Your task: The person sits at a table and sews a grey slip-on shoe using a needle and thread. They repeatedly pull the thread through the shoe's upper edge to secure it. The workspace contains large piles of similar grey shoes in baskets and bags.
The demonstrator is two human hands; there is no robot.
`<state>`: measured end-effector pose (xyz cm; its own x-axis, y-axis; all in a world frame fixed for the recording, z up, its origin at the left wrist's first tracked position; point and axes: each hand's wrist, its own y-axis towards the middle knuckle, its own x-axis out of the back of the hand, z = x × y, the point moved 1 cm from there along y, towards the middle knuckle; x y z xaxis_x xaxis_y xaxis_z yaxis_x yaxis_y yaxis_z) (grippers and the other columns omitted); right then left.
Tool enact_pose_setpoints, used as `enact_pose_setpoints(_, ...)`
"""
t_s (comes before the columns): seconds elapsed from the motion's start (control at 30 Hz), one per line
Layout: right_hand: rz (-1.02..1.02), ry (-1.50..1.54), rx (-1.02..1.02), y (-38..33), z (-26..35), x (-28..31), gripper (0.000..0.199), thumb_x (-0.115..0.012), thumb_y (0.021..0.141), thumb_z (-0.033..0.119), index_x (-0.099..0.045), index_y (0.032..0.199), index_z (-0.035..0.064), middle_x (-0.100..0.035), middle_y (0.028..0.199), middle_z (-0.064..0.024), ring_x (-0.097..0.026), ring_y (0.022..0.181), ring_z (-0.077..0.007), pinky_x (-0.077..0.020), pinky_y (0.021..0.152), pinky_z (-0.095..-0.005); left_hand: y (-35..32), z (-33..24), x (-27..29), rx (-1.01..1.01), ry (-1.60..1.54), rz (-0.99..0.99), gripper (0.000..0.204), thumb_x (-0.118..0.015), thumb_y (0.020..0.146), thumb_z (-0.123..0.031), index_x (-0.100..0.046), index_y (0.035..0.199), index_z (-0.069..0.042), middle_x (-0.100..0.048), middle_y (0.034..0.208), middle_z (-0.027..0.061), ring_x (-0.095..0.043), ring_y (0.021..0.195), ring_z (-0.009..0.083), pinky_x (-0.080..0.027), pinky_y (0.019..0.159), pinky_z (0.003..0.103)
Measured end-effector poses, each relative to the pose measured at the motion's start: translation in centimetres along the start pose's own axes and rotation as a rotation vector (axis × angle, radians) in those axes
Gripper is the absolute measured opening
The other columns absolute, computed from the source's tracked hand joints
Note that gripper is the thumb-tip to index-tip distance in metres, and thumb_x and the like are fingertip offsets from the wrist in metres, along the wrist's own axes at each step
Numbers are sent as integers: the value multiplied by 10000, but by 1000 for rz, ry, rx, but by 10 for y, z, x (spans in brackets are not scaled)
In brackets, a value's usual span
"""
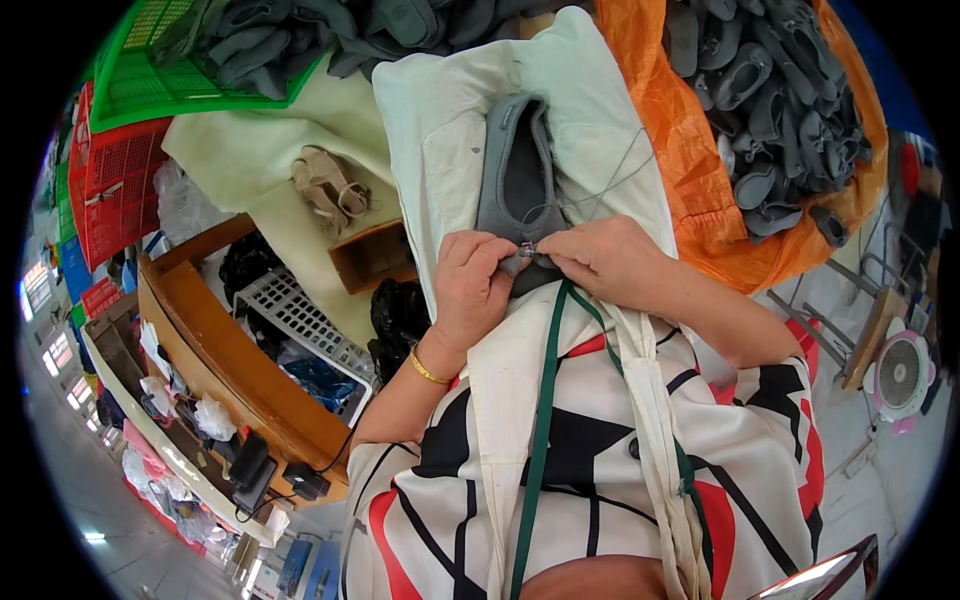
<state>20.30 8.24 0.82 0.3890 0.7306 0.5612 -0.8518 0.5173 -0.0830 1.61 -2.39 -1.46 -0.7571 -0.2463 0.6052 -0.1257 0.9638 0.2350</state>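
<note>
A grey slip-on shoe (520, 170) lies on a white cloth-covered pad, its toe end toward me. My left hand (474, 283) is closed in a pinch on the shoe's toe end. My right hand (607, 258) pinches close beside it, thumb and fingertips meeting at a small shiny ornament (527, 250) on the shoe. Anything thin between those right fingertips is too small to make out. A dark thread (612, 180) loops over the pad to the right of the shoe.
Grey shoes fill an orange sack (690, 190) at the far right and a green basket (130, 70) at the far left. Beige sandals (328, 188) lie left of the pad, near a small wooden box (370, 255). A white fan (900, 375) stands at right.
</note>
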Motion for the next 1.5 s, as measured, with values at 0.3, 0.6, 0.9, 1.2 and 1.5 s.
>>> enact_pose_setpoints(0.3,73,-162,7,1,6,-3,94,-599,853,116,-612,926,58,-646,694,-118,-657,650,-306,-514,598,-438,0,-1,0,-19,8,-17,294,-742,631,59,-670,884,-72,-630,847,67,-583,809,284,-469,702,374)
enact_pose_setpoints(0.6,-47,-42,-135,0,5,-33,162,-576,934,136,-517,1044,33,-622,674,-137,-620,605,-362,-482,556,-469,-6,-1,-3,3,-10,-79,289,-713,629,60,-694,878,-84,-621,796,60,-577,739,272,-458,639,372)
enact_pose_setpoints(0.9,72,413,-403,22,10,-14,178,-542,985,152,-514,1098,19,-629,743,-149,-624,667,-288,-488,647,-382,-6,-3,-4,-39,-39,-83,320,-721,627,62,-700,909,-89,-625,808,47,-571,733,267,-451,641,364)
enact_pose_setpoints(1.2,-6,199,-62,36,-2,-9,136,-625,936,166,-614,923,30,-606,863,-107,-602,751,-271,-480,668,-380,-4,-2,-1,-139,7,-28,363,-706,615,81,-710,938,-84,-623,823,41,-565,766,261,-454,678,361)
enact_pose_setpoints(1.5,-247,786,-307,77,-19,-4,176,-579,998,232,-555,912,79,-643,833,-62,-595,550,-187,-438,460,-307,-1,-1,4,-57,-30,66,352,-714,641,68,-709,962,-75,-632,866,68,-577,808,285,-469,712,382)
